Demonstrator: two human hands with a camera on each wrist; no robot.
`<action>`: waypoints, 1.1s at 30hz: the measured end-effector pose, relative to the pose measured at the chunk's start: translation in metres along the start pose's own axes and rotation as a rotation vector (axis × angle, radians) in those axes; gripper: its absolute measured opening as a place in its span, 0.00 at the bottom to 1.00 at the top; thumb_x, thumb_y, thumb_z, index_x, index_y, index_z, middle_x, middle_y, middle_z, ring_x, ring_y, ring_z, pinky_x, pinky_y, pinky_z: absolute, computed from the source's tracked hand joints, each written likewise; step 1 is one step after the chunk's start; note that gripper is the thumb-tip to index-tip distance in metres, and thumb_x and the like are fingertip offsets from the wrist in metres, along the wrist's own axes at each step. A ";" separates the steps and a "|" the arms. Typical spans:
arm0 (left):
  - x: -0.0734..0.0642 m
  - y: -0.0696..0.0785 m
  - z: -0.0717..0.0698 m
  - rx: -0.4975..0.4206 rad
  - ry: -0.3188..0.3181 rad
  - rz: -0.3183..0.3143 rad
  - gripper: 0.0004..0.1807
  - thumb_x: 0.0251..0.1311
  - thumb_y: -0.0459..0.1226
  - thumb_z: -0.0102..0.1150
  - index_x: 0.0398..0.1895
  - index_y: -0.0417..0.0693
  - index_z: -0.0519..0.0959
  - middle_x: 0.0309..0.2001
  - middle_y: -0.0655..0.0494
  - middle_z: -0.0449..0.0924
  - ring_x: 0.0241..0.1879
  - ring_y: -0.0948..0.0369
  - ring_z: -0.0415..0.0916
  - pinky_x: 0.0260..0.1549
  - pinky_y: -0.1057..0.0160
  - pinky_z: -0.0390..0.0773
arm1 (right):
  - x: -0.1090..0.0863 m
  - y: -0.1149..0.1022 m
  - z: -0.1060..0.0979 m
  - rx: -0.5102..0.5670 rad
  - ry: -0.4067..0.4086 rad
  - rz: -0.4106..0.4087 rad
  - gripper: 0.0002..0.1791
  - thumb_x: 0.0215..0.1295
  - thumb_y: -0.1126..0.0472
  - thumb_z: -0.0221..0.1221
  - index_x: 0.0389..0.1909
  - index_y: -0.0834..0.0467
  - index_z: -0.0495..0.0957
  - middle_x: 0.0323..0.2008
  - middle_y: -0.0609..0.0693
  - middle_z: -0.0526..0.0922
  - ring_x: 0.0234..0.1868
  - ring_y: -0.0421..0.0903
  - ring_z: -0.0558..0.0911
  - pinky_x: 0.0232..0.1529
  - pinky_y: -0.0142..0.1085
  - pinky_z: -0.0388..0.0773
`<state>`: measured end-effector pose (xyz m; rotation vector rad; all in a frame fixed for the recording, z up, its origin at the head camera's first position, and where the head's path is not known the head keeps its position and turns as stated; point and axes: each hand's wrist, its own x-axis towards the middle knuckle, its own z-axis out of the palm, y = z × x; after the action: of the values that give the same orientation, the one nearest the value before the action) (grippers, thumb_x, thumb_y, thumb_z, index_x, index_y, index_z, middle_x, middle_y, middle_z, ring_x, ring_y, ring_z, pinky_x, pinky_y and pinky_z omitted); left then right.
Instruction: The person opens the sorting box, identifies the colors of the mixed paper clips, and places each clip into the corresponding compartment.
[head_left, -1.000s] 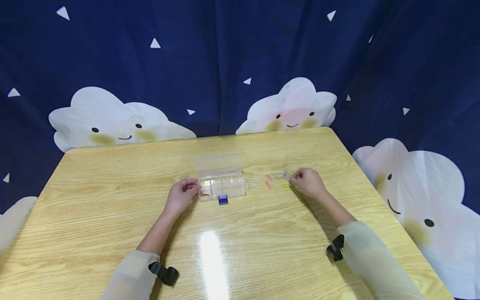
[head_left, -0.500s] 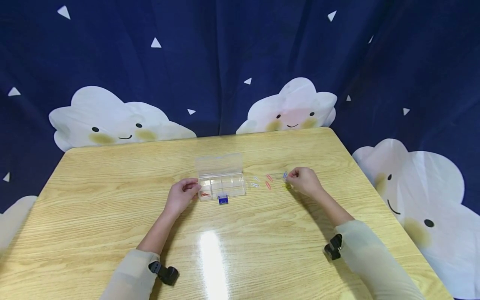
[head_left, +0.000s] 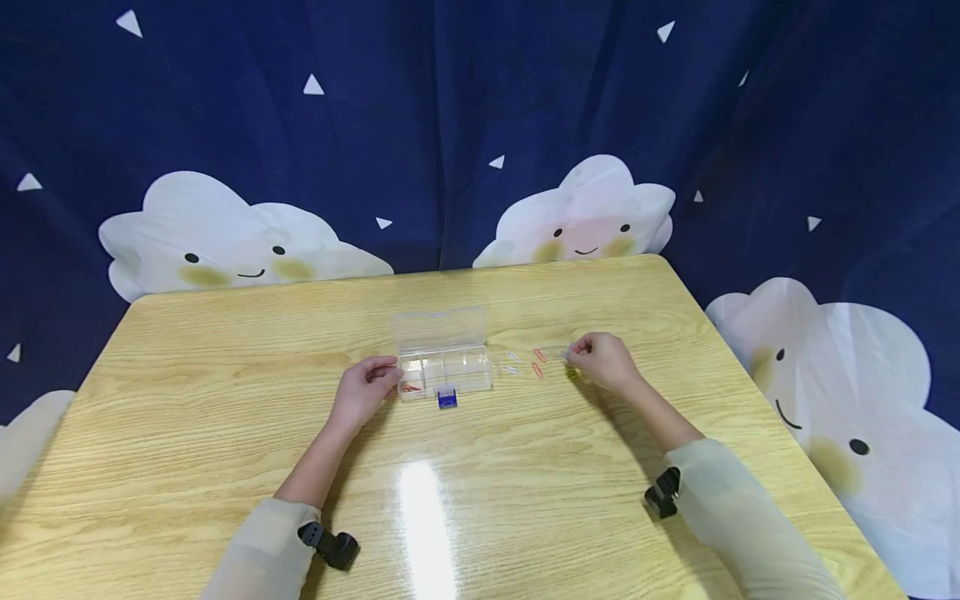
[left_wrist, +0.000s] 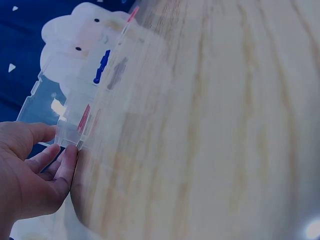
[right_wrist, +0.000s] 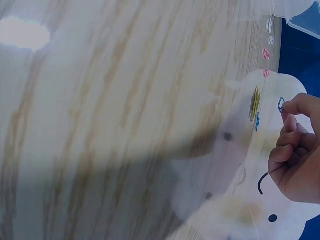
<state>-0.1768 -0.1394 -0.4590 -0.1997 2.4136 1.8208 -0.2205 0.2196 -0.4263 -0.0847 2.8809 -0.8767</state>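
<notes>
My left hand (head_left: 365, 392) holds the left end of a clear plastic compartment box (head_left: 467, 385), thumb and fingers at its edge in the left wrist view. The box stands with its lid (head_left: 438, 329) raised, and a blue latch (head_left: 447, 399) hangs at its front. Something red, probably paper clips (head_left: 410, 387), lies in the left compartment. To the right of the box, my right hand (head_left: 606, 362) pinches a blue paper clip (right_wrist: 281, 104) between thumb and index finger, above the table. Another blue paper clip (right_wrist: 257, 121) and yellow paper clips (right_wrist: 255, 104) lie below that hand.
Between the box and my right hand, red paper clips (head_left: 537, 370) and white paper clips (head_left: 512, 369) lie on the wooden table (head_left: 525, 483). A dark blue curtain (head_left: 420, 100) with clouds hangs behind and beside the table.
My right hand has moved slightly left, over the blue and yellow paper clips, and a blue paper clip is now between its fingertips. The left hand and the box have stayed in place.
</notes>
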 end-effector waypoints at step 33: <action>-0.001 0.001 -0.001 -0.009 -0.006 -0.011 0.19 0.57 0.37 0.54 0.52 0.39 0.71 0.44 0.43 0.74 0.35 0.61 0.75 0.34 0.68 0.78 | 0.001 -0.025 0.012 -0.012 -0.019 -0.065 0.09 0.55 0.57 0.51 0.27 0.57 0.76 0.17 0.49 0.76 0.15 0.40 0.69 0.20 0.31 0.67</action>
<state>-0.1755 -0.1397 -0.4578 -0.2072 2.3956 1.8260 -0.2192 0.1919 -0.4221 -0.1876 2.8810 -0.8655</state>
